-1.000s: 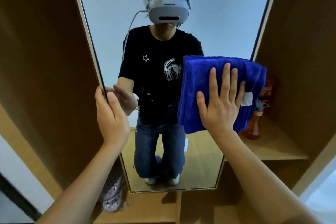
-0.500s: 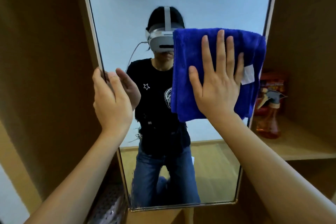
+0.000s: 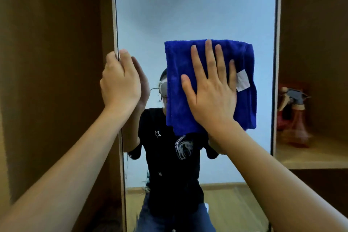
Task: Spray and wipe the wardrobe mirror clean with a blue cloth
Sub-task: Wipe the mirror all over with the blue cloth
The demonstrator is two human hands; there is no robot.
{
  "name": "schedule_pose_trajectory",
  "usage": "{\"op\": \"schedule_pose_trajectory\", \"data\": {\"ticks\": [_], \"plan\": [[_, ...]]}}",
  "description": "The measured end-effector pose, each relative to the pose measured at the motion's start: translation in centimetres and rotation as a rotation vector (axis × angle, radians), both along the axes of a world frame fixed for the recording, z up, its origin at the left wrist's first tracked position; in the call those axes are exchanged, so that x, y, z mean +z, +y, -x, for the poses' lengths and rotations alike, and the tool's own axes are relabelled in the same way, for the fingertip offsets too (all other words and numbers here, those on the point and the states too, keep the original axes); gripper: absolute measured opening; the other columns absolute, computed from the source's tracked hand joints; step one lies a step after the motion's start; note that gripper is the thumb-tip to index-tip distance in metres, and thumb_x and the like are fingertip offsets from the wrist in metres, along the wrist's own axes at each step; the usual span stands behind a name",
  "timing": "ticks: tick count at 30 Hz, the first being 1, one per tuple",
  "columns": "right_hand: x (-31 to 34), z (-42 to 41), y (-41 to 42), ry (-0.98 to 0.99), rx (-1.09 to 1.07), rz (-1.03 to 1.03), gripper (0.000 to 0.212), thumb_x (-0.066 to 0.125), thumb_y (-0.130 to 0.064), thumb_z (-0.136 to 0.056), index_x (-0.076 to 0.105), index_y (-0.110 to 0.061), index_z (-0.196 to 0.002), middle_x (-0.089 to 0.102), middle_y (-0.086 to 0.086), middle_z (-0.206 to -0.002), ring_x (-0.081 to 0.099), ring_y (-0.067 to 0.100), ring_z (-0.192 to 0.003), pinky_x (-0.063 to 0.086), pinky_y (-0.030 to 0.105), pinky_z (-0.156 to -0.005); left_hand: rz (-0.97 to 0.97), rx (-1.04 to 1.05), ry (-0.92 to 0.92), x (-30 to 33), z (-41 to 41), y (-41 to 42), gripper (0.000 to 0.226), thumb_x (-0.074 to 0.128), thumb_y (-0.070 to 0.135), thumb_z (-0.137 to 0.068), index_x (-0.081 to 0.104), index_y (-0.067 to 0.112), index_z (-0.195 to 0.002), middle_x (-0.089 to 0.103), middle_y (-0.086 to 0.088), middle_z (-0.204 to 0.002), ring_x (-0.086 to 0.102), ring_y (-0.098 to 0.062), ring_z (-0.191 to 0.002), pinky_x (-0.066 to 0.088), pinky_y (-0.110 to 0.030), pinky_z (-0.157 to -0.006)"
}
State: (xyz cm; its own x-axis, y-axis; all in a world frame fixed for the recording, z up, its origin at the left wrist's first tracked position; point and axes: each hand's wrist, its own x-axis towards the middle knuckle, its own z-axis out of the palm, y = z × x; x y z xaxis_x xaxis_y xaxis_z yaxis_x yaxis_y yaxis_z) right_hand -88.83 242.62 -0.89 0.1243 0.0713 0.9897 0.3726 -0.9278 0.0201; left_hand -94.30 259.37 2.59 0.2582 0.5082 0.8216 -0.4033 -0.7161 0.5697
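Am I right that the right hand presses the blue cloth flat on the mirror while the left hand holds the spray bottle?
Not quite. In the head view the left hand grips the mirror's left edge. The spray bottle stands on the shelf to the right. The right hand does press the blue cloth flat.

- Both forearms bare; no sleeves, watch or rings on the left hand (image 3: 120,81) or right hand (image 3: 211,90).
- Mirror reflection: black short-sleeved T-shirt with white star and cat print, blue jeans, grey-white headset.

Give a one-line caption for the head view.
Right hand presses blue cloth flat on wardrobe mirror; left hand grips its edge.
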Motion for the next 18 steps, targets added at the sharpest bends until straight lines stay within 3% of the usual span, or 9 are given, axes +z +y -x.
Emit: {"op": "schedule_pose_trajectory", "data": {"ticks": [5,7,9,11,15,18], "plan": [[2.6,0.0,2.5,-0.037,0.018,-0.031,0.062,0.026,-0.051,-0.100,0.015,-0.024,-0.155,0.011,0.003,-0.163,0.007,0.021,-0.150,0.004,0.047,-0.121,-0.038,0.002,0.011,-0.4,-0.4,0.4,0.055,0.019,0.046,-0.103,0.042,0.009,-0.137,0.058,-0.009,-0.128,0.055,-0.026,-0.118,0.041,-0.038,-0.100],[1.7,0.1,2.9,-0.041,0.023,-0.033,0.062,0.026,-0.051,-0.101,0.015,-0.024,-0.155,0.011,0.004,-0.163,0.007,0.021,-0.150,0.005,0.048,-0.121,-0.063,-0.005,0.030,-0.7,-0.4,0.6,0.057,0.019,0.049,-0.102,0.040,0.010,-0.138,0.056,-0.011,-0.130,0.054,-0.030,-0.120,0.041,-0.047,-0.103],[-0.2,0.2,3.3,-0.042,0.030,-0.019,0.062,0.028,-0.050,-0.101,0.014,-0.024,-0.155,0.010,0.003,-0.163,0.007,0.020,-0.150,0.007,0.048,-0.121,-0.088,-0.008,0.055,-1.2,-0.1,0.8,0.058,0.018,0.050,-0.101,0.039,0.011,-0.139,0.055,-0.011,-0.133,0.052,-0.030,-0.122,0.040,-0.047,-0.104],[-2.4,0.3,3.8,-0.026,0.032,0.004,0.063,0.026,-0.050,-0.100,0.012,-0.024,-0.156,0.007,0.002,-0.163,0.004,0.019,-0.151,0.006,0.047,-0.121,-0.092,-0.021,0.061,-2.0,0.1,1.1,0.056,0.019,0.048,-0.102,0.040,0.011,-0.138,0.057,-0.008,-0.128,0.054,-0.025,-0.117,0.040,-0.039,-0.096],[-5.8,0.5,4.7,-0.019,0.032,0.041,0.062,0.025,-0.050,-0.100,0.013,-0.025,-0.155,0.008,0.002,-0.163,0.004,0.018,-0.150,0.006,0.046,-0.121,-0.070,-0.050,0.073,-3.7,0.9,1.0,0.051,0.019,0.046,-0.103,0.048,0.011,-0.126,0.056,0.000,-0.096,0.052,-0.010,-0.083,0.035,-0.022,-0.065],[-5.0,0.6,5.3,-0.016,0.033,0.035,0.061,0.024,-0.050,-0.100,0.013,-0.026,-0.155,0.009,0.002,-0.163,0.004,0.018,-0.150,0.004,0.046,-0.121,-0.046,-0.068,0.105,-4.0,1.1,0.9,0.053,0.017,0.047,-0.102,0.049,0.011,-0.124,0.055,0.001,-0.094,0.050,-0.010,-0.080,0.032,-0.024,-0.065]]}}
